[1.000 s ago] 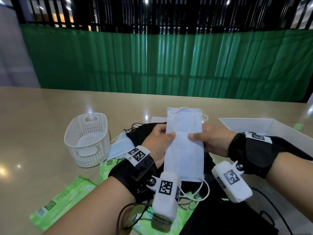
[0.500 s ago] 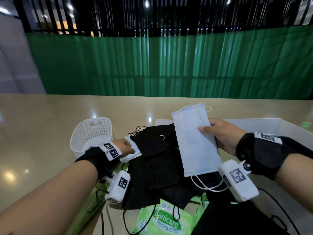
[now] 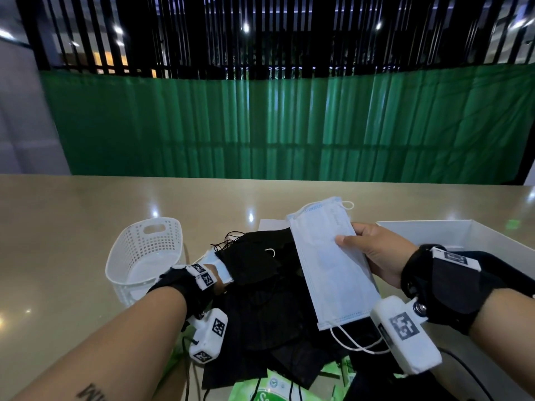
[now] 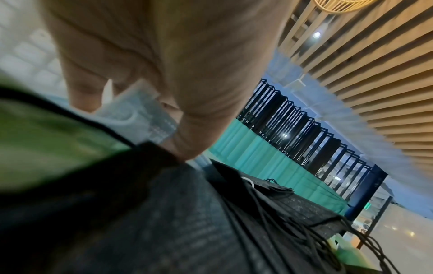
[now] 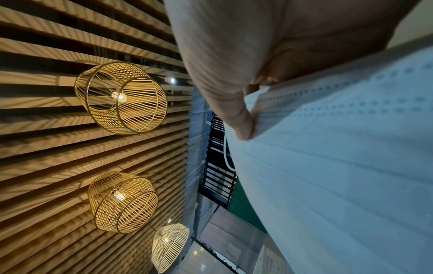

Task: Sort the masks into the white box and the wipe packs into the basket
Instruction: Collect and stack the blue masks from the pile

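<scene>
My right hand (image 3: 366, 250) holds a light blue mask (image 3: 330, 264) above the pile, thumb on its face; the wrist view shows the same mask (image 5: 339, 166) pinched under the thumb. My left hand (image 3: 215, 277) is low by the basket and pinches a second light blue mask (image 3: 221, 267) (image 4: 140, 113) at the pile's left edge. Several black masks (image 3: 260, 302) lie heaped in the middle. Green wipe packs (image 3: 272, 390) stick out under them at the near edge. The white basket (image 3: 144, 256) stands at left, the white box (image 3: 469, 235) at right.
A beige table (image 3: 58, 227) runs to a green curtain (image 3: 260, 125) behind. Black ear loops (image 3: 228, 237) trail off the pile's far side. A dark cable (image 3: 474, 371) lies on the table near my right forearm. Bare tabletop lies left of the basket.
My left hand let go of the held mask and dropped to the blue mask beside the basket. My right hand kept the mask and tilted it to the right.
</scene>
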Demonstrator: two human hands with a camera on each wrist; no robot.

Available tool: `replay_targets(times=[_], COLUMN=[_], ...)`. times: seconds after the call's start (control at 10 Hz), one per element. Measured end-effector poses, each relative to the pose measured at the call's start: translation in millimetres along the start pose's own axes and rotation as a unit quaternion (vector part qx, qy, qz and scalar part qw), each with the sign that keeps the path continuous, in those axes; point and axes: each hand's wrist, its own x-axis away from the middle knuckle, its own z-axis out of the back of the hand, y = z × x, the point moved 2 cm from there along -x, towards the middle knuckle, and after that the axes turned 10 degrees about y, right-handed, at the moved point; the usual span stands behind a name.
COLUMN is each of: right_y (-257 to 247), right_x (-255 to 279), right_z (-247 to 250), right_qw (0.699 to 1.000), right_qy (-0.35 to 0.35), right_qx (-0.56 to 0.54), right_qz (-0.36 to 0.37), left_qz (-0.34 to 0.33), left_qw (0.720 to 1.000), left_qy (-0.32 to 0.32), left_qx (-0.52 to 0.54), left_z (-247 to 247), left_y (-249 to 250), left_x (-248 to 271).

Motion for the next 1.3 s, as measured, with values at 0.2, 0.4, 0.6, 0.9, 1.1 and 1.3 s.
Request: replay_targets(times=[0.2, 0.4, 0.6, 0.9, 1.1, 1.3], right_y=[1, 0, 0, -1, 0, 1], right_x=[0, 0, 0, 1, 2, 2], right_z=[1, 2, 2, 2, -1, 0], right_qw=[1.0, 1.0, 0.999, 0.997, 0.996, 0.995], right_qy=[0.004, 0.02, 0.024, 0.081, 0.087, 0.094], right_qx=[0.007, 0.019, 0.023, 0.001, -0.002, 0.028], right_qz=[0.007, 0.006, 0.005, 0.011, 0.0, -0.006], left_qz=[-0.013, -0.025, -0.072, -0.096, -0.023, 0.01], left_qw=[0.999, 0.993, 0.969, 0.823, 0.942, 0.924], left_qy=[0.04, 0.11, 0.19, 0.073, 0.016, -0.014], left_qx=[-0.035, 0.018, 0.143, 0.556, 0.335, 0.381], left_z=[6, 27, 83, 98, 13, 6], left_y=[-2, 6, 1, 2, -8, -5], left_x=[1, 31, 87, 127, 115, 111])
